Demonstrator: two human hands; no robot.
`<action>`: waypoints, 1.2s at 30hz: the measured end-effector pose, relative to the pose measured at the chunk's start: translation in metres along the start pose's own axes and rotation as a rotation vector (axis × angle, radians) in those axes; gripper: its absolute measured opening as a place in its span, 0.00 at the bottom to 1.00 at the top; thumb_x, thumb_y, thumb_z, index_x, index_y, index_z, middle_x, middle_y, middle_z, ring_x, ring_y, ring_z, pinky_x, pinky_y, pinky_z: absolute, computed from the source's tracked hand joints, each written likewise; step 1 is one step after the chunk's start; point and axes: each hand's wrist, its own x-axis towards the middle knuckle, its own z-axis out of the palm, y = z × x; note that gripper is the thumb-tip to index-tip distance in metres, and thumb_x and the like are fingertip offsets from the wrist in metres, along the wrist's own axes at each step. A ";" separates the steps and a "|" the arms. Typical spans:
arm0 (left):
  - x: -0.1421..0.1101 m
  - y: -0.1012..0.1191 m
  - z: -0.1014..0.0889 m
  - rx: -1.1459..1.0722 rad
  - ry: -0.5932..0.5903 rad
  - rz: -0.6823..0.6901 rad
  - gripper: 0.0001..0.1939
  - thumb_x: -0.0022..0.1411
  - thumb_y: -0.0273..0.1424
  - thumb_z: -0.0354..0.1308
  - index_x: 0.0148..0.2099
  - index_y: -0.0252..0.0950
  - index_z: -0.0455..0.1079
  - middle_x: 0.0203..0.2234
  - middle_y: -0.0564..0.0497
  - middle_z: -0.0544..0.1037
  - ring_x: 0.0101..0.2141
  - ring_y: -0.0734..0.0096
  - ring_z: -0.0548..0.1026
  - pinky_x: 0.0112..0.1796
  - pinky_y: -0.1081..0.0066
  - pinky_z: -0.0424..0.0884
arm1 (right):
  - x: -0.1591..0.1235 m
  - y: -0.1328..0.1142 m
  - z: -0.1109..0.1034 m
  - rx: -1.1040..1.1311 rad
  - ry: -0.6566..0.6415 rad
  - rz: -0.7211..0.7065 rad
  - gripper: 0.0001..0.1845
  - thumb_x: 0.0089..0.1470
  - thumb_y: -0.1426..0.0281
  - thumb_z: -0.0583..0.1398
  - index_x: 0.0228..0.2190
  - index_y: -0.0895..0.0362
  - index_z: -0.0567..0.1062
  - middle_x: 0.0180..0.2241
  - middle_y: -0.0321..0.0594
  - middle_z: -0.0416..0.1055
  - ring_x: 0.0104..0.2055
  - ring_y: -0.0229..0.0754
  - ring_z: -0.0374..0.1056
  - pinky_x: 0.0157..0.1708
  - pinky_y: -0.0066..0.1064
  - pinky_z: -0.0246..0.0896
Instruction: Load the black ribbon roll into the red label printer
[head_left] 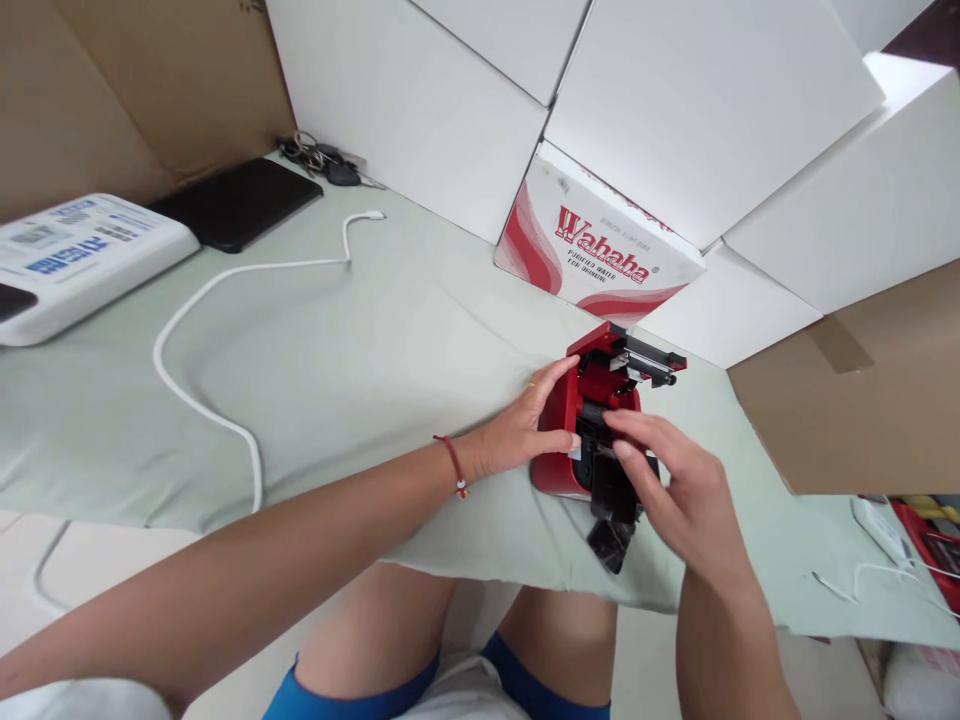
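Note:
A small red and black device (600,385) with its lid flipped open lies on the pale green cloth (360,360) near the table's front edge. My left hand (525,425) clasps its left side, thumb against the red casing. My right hand (667,480) reaches in from the right, its fingers curled on a black part (611,535) that sticks out of the device's near end. A red string bracelet sits on my left wrist.
A white cable (217,290) loops across the cloth on the left. A white device (75,260), a black tablet (240,200) and keys (322,160) lie at the back left. White boxes, a red-printed carton (600,260) and brown cardboard (862,390) wall the back and right.

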 end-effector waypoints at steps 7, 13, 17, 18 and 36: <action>-0.001 -0.007 0.004 -0.022 0.029 0.005 0.54 0.64 0.40 0.69 0.83 0.49 0.44 0.83 0.47 0.46 0.82 0.46 0.45 0.80 0.44 0.42 | -0.077 -0.009 0.034 -0.181 0.149 -0.182 0.24 0.68 0.76 0.66 0.63 0.59 0.76 0.61 0.53 0.80 0.64 0.52 0.72 0.64 0.48 0.71; 0.021 0.015 0.004 0.038 0.282 0.019 0.44 0.71 0.47 0.61 0.81 0.44 0.49 0.83 0.44 0.48 0.82 0.52 0.44 0.80 0.47 0.40 | -0.082 -0.006 0.050 -0.151 0.300 -0.121 0.26 0.66 0.85 0.61 0.61 0.58 0.77 0.59 0.52 0.81 0.62 0.49 0.74 0.62 0.47 0.73; 0.056 0.052 0.003 0.071 0.326 0.087 0.32 0.79 0.48 0.51 0.78 0.43 0.58 0.79 0.44 0.61 0.80 0.56 0.55 0.78 0.50 0.48 | -0.078 -0.006 0.054 -0.130 0.333 -0.121 0.25 0.66 0.85 0.61 0.60 0.57 0.78 0.57 0.51 0.82 0.60 0.48 0.74 0.60 0.46 0.74; 0.064 0.060 0.003 0.078 0.325 0.072 0.31 0.80 0.48 0.49 0.76 0.41 0.61 0.76 0.43 0.67 0.78 0.56 0.59 0.78 0.51 0.50 | -0.078 -0.006 0.056 -0.128 0.340 -0.116 0.24 0.66 0.84 0.61 0.60 0.57 0.78 0.57 0.50 0.82 0.60 0.48 0.74 0.59 0.46 0.74; 0.000 0.016 -0.002 0.584 0.041 0.533 0.22 0.83 0.37 0.46 0.57 0.42 0.83 0.56 0.45 0.88 0.61 0.58 0.84 0.68 0.48 0.69 | -0.078 -0.002 0.070 -0.098 0.496 -0.135 0.22 0.65 0.83 0.61 0.57 0.56 0.80 0.52 0.48 0.82 0.56 0.48 0.74 0.56 0.44 0.74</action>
